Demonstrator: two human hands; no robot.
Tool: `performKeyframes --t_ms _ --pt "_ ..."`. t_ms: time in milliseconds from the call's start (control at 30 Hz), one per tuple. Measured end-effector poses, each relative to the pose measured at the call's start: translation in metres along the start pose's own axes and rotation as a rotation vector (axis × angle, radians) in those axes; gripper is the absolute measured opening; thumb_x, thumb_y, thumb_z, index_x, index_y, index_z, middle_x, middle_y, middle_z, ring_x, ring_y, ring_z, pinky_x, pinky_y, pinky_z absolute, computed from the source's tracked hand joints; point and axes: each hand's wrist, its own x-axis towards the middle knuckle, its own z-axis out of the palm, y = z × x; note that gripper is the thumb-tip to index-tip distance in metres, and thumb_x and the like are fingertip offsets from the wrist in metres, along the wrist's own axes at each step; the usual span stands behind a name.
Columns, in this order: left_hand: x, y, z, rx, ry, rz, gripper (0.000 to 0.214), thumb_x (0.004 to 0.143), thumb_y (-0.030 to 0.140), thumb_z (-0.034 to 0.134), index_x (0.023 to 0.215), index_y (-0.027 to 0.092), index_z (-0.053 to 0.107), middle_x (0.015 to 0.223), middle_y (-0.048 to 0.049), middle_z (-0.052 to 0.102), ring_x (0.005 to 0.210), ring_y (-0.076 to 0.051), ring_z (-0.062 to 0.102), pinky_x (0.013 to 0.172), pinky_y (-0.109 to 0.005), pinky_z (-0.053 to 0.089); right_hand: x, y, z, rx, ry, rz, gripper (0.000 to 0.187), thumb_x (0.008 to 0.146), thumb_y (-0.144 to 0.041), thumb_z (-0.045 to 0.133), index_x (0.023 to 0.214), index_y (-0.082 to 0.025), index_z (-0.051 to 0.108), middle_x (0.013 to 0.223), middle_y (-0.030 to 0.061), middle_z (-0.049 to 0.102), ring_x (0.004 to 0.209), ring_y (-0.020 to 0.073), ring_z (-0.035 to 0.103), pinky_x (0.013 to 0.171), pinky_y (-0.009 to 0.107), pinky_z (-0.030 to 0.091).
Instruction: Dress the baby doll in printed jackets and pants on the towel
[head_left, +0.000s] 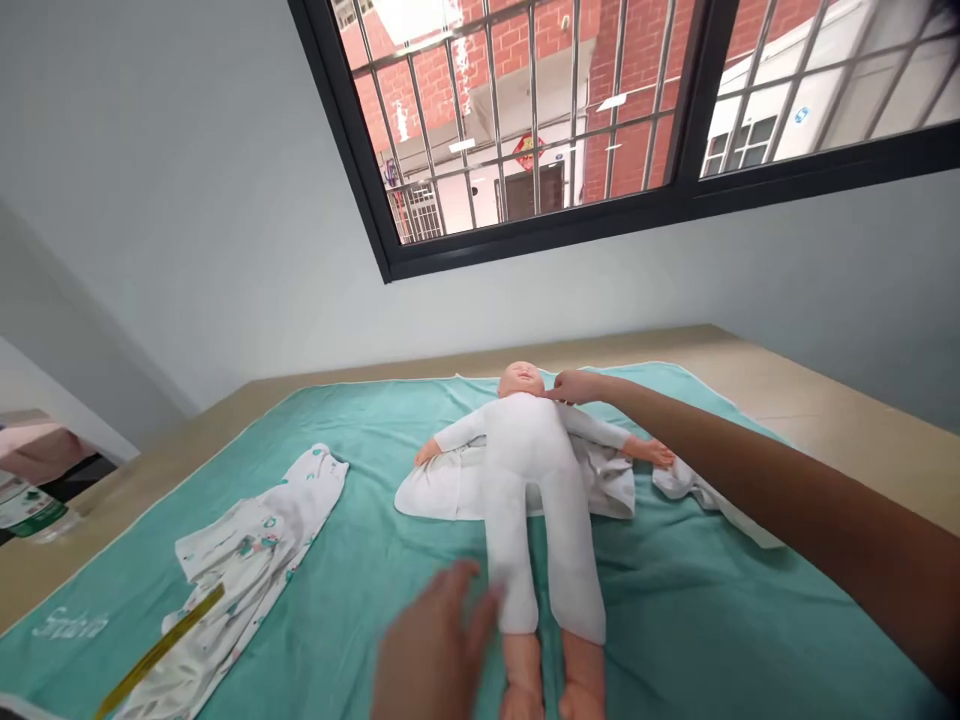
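Observation:
A baby doll [531, 450] with a white cloth body lies on its back, arms spread and feet toward me. Under its back and arms is a white garment [442, 490], partly hidden by the body. My right hand [579, 386] is at the side of the doll's neck, its fingers curled and the fingertips touching there; whether they pinch anything is too small to see. Blurred by motion, my left hand [439, 645] is beside the doll's lower leg, thumb and fingers apart with nothing between them.
A teal blanket [360, 560] covers much of the wooden table [817, 390]. Patterned baby clothing [262, 540] lies left, with a yellow strip [161, 650] across it. White cloth [686, 482] lies right. A plastic bottle [34, 510] stands at the left edge; a barred window [525, 120] is behind.

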Motion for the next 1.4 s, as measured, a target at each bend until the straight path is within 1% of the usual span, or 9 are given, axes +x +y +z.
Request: performKeyframes --t_ms 133,233,333,467,633,833,1000,1167,1400 --pt "0.094 -0.039 -0.055 -0.057 0.400 -0.087 0.037 0.092 0.043 0.042 0.117 0.022 0.061 0.111 -0.0095 0.069 0.098 -0.026 0.064 0.078 -0.033 0.045 -0.010 -0.053 0.015 -0.144 -0.013 -0.240 0.020 0.085 -0.034 0.061 0.090 -0.017 0.069 0.099 0.0123 0.071 0.095 0.0259 0.066 0.083 0.032 0.047" --pt "0.159 -0.053 -0.062 -0.154 0.328 -0.080 0.045 0.086 0.040 0.055 0.119 0.008 0.058 0.113 -0.0174 0.067 0.103 -0.027 0.063 0.081 -0.031 0.045 -0.016 -0.101 0.053 -0.214 -0.148 -0.540 0.049 0.079 -0.039 0.068 0.124 -0.022 0.061 0.128 0.0113 0.062 0.112 0.0288 0.060 0.091 0.036 0.047" --pt "0.192 -0.052 -0.047 -0.174 0.222 0.037 0.032 0.084 0.036 0.059 0.100 0.009 0.065 0.095 -0.0109 0.072 0.089 -0.023 0.067 0.073 -0.027 0.045 -0.006 -0.131 0.092 -0.320 -0.315 -0.576 0.052 0.077 -0.047 0.068 0.124 -0.025 0.061 0.119 0.0111 0.066 0.105 0.0318 0.064 0.083 0.041 0.050" --pt "0.200 -0.052 -0.022 -0.058 0.301 0.056 0.030 0.090 0.034 0.049 0.107 0.013 0.063 0.103 -0.0133 0.070 0.095 -0.024 0.065 0.075 -0.029 0.043 0.010 -0.137 0.120 -0.441 -0.436 -0.516 0.038 0.078 -0.051 0.067 0.103 -0.023 0.068 0.101 0.0092 0.070 0.091 0.0295 0.068 0.081 0.044 0.051" --pt "0.210 -0.063 -0.013 0.014 0.347 -0.007 0.031 0.091 0.041 0.046 0.106 0.020 0.063 0.101 -0.0137 0.071 0.091 -0.026 0.066 0.072 -0.031 0.043 0.015 -0.128 0.120 -0.446 -0.436 -0.513 0.042 0.077 -0.057 0.065 0.104 -0.025 0.066 0.104 0.0087 0.069 0.092 0.0285 0.068 0.078 0.041 0.051" --pt "0.216 -0.072 -0.024 -0.267 0.347 -0.021 0.029 0.089 0.039 0.044 0.087 0.018 0.065 0.091 -0.0114 0.072 0.084 -0.026 0.066 0.066 -0.030 0.042 0.012 -0.129 0.080 -0.307 -0.468 -0.445 0.045 0.081 -0.059 0.059 0.114 -0.029 0.064 0.109 0.0061 0.068 0.091 0.0275 0.067 0.069 0.035 0.051" --pt "0.218 -0.063 -0.047 -0.407 0.364 -0.013 0.019 0.079 0.020 0.043 0.080 0.020 0.062 0.074 -0.0027 0.068 0.070 -0.020 0.061 0.059 -0.026 0.038 0.001 -0.146 0.051 -0.352 -0.528 -0.408 0.047 0.078 -0.067 0.058 0.101 -0.029 0.070 0.097 0.0055 0.070 0.085 0.0279 0.067 0.067 0.035 0.050" --pt "0.229 -0.066 -0.058 -0.360 0.405 0.014 0.019 0.073 0.017 0.049 0.055 0.021 0.046 0.056 0.0002 0.052 0.062 -0.018 0.050 0.056 -0.026 0.030 0.005 -0.158 0.054 -0.486 -0.535 -0.352 0.039 0.071 -0.058 0.069 0.090 -0.024 0.074 0.084 0.0072 0.069 0.081 0.0299 0.067 0.069 0.039 0.050" --pt "0.225 -0.071 -0.050 -0.440 0.460 0.039 0.020 0.085 0.030 0.045 0.066 0.022 0.041 0.063 0.0029 0.049 0.064 -0.017 0.048 0.059 -0.026 0.032 0.016 -0.158 0.066 -0.685 -0.516 -0.289 0.027 0.071 -0.046 0.072 0.075 -0.019 0.072 0.070 0.0083 0.066 0.081 0.0316 0.067 0.074 0.041 0.048"
